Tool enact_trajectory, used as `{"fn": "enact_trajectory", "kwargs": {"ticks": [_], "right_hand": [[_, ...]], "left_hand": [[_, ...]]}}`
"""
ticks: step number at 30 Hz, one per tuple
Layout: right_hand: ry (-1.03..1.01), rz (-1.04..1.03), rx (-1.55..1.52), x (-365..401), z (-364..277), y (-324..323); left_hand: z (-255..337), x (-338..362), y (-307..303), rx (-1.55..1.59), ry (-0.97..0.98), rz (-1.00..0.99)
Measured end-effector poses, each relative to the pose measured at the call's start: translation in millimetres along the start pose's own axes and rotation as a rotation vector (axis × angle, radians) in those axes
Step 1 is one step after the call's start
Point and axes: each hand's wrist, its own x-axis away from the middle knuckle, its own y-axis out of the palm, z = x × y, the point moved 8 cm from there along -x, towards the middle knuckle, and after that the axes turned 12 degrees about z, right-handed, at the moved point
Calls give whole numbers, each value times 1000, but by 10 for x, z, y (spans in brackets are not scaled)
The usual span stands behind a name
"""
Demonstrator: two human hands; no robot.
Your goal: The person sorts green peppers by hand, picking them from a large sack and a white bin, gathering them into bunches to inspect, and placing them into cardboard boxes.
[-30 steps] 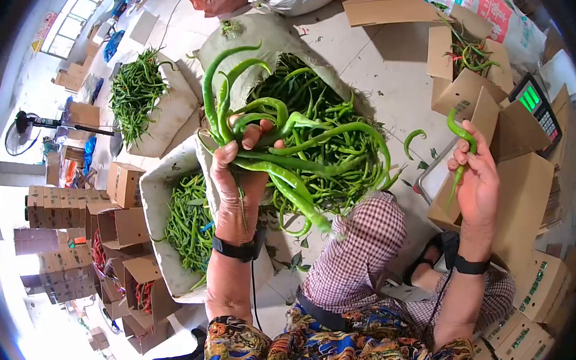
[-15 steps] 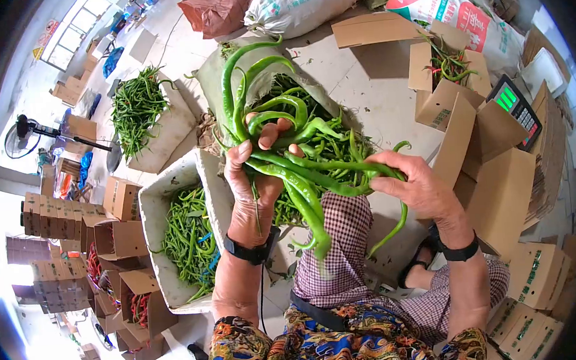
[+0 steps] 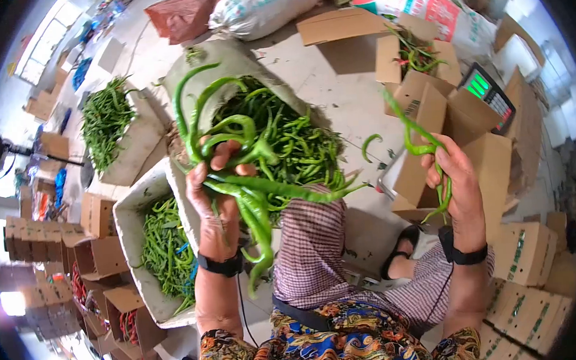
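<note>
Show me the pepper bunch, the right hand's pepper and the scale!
pepper bunch (image 3: 262,187): head view, a long pod's middle.
right-hand pepper (image 3: 409,128): head view, its upper curve.
scale (image 3: 477,86): head view, green display.

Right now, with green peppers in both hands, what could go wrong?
1. The left hand holds a big bunch of peppers that fans out in all directions. Some hang low below the grip, so one may slip out and fall.
2. The right hand holds only a few long peppers near the open cardboard box. If released carelessly, they could land outside it, by the scale.
</note>
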Motion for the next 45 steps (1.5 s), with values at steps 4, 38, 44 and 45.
{"fn": "enact_trajectory", "kwargs": {"ticks": [4,38,44,45], "right_hand": [[16,68,-117,37,-31,-271],[117,-784,-58,57,427,1324],[60,-915,130,439,525,1572],[63,-919,128,454,633,1577]], "left_hand": [[-56,25,4,-14,-57,-88],[-872,739,964,226,-514,-471],[-1082,862,880,242,-564,-479],[-1083,853,840,236,-545,-491]]}}
